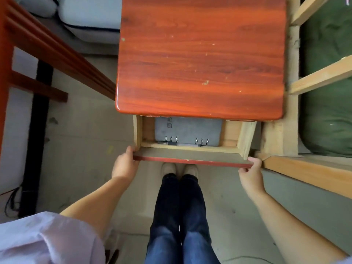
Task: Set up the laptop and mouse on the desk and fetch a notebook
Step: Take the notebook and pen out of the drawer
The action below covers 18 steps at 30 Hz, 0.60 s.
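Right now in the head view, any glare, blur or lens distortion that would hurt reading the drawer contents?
Head view: wide-angle bowing bends the pale wooden frame rails at right; soft glare runs along the glossy red-brown desk top left edge; the grey ring-bound notebook in the open wooden drawer lies in the desk's shadow, logo soft; left hand slightly blurred, right hand sharper.
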Each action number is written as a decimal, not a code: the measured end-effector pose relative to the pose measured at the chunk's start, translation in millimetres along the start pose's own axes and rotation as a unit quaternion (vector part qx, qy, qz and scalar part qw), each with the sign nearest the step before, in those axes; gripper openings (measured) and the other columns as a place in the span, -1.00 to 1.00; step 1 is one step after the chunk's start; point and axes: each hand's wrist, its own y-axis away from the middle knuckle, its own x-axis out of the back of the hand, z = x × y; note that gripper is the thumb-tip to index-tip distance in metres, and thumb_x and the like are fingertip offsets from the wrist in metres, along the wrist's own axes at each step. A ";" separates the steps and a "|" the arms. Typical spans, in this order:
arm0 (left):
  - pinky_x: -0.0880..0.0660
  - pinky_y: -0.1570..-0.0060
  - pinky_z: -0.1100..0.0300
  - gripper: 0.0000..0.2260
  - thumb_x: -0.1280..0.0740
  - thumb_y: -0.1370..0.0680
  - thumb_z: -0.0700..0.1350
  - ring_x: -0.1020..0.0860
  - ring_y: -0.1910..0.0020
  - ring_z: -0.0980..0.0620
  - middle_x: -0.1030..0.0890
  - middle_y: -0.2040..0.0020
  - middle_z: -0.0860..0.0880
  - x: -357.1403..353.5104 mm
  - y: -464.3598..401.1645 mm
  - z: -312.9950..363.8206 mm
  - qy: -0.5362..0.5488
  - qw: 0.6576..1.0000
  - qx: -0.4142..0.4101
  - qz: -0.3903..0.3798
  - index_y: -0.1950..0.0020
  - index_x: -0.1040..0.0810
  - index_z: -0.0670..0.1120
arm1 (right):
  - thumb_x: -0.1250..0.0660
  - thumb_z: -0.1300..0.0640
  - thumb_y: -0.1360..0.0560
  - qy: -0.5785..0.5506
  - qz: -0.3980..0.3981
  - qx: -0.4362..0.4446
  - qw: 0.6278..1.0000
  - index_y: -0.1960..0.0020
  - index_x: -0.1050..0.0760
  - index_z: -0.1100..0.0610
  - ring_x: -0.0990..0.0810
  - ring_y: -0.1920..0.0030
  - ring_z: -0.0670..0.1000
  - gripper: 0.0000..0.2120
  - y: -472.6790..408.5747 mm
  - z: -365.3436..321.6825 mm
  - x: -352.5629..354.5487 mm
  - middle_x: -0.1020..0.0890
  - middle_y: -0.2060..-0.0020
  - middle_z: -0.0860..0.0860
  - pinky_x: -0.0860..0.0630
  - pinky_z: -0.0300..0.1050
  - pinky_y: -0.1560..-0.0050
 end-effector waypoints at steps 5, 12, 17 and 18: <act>-0.51 0.02 -0.05 -0.63 -0.26 -0.48 -0.28 -0.56 -0.03 -0.30 -0.59 -0.07 -0.27 -25.3 -10.2 -4.5 0.020 0.999 0.035 -0.023 -0.28 -0.34 -0.13 | -0.16 0.30 -0.51 0.007 -0.023 -0.017 1.000 -0.25 -0.20 0.04 -0.48 0.33 0.01 -0.63 -14.2 9.7 -10.9 -0.54 0.22 0.11 -0.31 -0.17 0.43; -0.27 -0.29 -0.17 -0.30 -0.30 -0.41 -0.31 -0.30 -0.32 -0.29 -0.28 -0.36 -0.25 -28.3 6.2 23.8 -0.034 0.997 0.061 0.020 -0.48 -0.07 -0.14 | -0.13 0.30 -0.53 0.036 -0.039 -0.038 0.998 -0.48 -0.01 0.08 -0.52 0.07 0.13 -0.42 5.6 -21.9 -10.1 -0.44 -0.14 0.15 -0.42 -0.12 0.16; -0.22 -0.39 -0.21 -0.32 -0.28 -0.29 -0.40 -0.36 -0.33 -0.27 -0.39 -0.34 -0.27 -22.6 38.7 60.9 -0.051 0.969 -0.227 0.080 -0.42 -0.26 -0.22 | -0.20 0.36 -0.44 0.166 0.032 0.188 0.968 -0.40 -0.22 0.25 -0.23 -0.41 0.27 -0.47 50.5 -64.0 -32.3 -0.29 -0.40 0.28 -0.24 0.15 -0.39; -0.30 -0.38 -0.17 -0.38 -0.26 -0.32 -0.40 -0.39 -0.31 -0.26 -0.42 -0.32 -0.25 -22.4 34.3 67.1 -0.036 0.966 -0.252 0.047 -0.40 -0.30 -0.23 | -0.19 0.37 -0.43 0.171 -0.004 0.233 0.957 -0.35 -0.30 0.26 -0.31 -0.36 0.25 -0.52 53.0 -73.4 -39.7 -0.38 -0.34 0.25 -0.29 0.12 -0.35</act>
